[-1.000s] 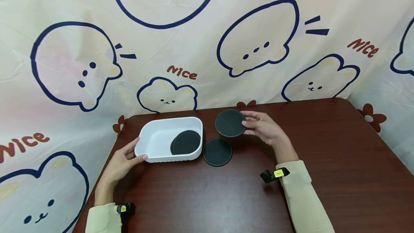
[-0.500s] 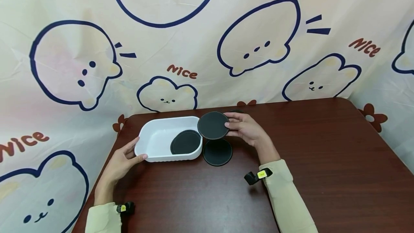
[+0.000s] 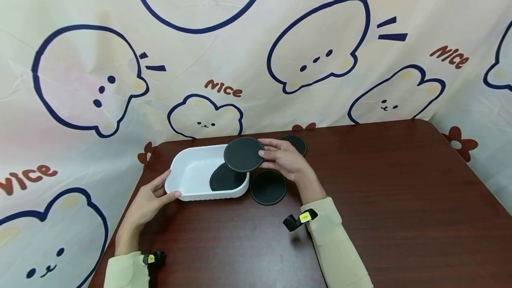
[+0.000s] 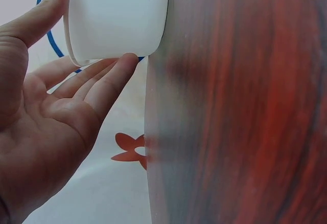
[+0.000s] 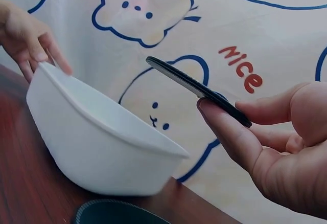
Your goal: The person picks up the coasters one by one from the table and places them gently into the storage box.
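My left hand grips the left end of a white plastic basin, thumb at the near corner and fingers at the far one. The left wrist view shows the fingertips against the end wall of the basin. Over the basin's right end, my right hand pinches a round black coaster by its right edge. From the right wrist, that coaster appears edge-on, tilted and above the basin's rim. A second black coaster lies inside the basin at the right, partly hidden by the held one.
Just right of the basin, another black coaster lies on the dark wooden table. One more coaster lies near the back edge, partly covered by my right hand. A printed cloth hangs behind the table.
My right hand has carried the coaster leftward, from right of the basin to above its right end, uncovering a coaster at the back. My left hand and the basin have stayed put.
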`<act>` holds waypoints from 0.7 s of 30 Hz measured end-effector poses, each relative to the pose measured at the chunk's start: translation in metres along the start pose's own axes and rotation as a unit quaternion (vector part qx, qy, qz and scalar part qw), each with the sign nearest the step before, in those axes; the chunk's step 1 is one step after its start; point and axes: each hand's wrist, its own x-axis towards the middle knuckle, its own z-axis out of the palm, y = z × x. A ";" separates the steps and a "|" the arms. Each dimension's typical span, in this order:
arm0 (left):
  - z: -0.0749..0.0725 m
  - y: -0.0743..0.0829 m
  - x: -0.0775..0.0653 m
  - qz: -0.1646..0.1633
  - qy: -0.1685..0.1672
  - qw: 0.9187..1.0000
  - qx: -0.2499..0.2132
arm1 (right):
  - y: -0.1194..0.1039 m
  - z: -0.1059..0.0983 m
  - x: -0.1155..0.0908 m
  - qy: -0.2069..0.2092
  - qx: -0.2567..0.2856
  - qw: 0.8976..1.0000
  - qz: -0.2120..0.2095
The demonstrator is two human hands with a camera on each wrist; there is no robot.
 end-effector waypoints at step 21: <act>0.000 0.001 -0.001 0.003 0.001 1.000 -0.015 | 0.027 0.065 0.023 0.095 -0.017 0.995 -0.004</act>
